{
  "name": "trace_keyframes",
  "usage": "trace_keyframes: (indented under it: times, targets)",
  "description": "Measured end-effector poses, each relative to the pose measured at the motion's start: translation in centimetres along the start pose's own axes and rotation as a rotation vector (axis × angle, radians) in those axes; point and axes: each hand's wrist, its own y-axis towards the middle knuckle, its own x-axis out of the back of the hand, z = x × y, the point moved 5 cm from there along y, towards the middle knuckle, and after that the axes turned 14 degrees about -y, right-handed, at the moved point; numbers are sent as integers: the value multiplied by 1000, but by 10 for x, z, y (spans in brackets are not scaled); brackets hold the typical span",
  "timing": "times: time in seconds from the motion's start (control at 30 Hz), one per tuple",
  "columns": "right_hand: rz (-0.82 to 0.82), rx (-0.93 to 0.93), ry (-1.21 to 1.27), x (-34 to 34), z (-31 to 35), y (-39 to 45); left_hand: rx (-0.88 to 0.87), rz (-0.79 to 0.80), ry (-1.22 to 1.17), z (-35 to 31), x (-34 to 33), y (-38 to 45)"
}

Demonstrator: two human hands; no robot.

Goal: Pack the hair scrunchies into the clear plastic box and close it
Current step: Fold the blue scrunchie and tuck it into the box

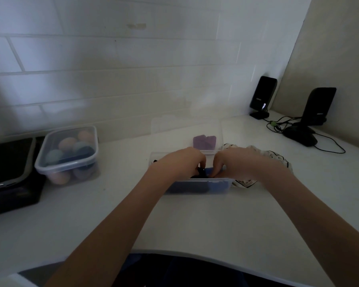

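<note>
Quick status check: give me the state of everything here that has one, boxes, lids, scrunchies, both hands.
clear plastic box: open, dark and blue scrunchies inside
box lid: raised at the back
blue scrunchie: in the box
white patterned scrunchie: outside, right of the box
left hand: fingers curled into the box
right hand: fingers curled into the box
lidded container: closed, coloured balls inside

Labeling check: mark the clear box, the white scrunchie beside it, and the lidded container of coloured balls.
clear box [220,185], head view, front wall.
white scrunchie [278,157], head view, ruffled edge.
lidded container [50,160], head view, lid.
</note>
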Motion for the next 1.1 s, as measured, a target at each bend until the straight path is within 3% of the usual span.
trace_keyframes:
  times: [0.2, 0.37, 0.6, 0.7, 0.9, 0.97, 1.1]
  targets:
    - [115, 16, 6, 6, 3, -6, 31, 83, 24, -2, -4, 2]
    - [117, 29, 43, 2, 2, -6, -25, -7, 4, -1, 0, -1]
    - [121, 53, 45, 6, 6, -8, -94, -72, -329, 6, 1, -10]
    - [57, 55, 97, 4, 3, -9, -78, -79, -329, 6, 0, -8]
    - [-318, -21, 368, 13, -11, -17, -112, -177, -213, 7, 10, -14]
    - [-301, -22, 292, 18, -4, -17, -98, -151, -219, 5, 9, -16]
    - [-106, -55, -10, 13, 10, -6, -32, -112, -226, 4, 9, -18]
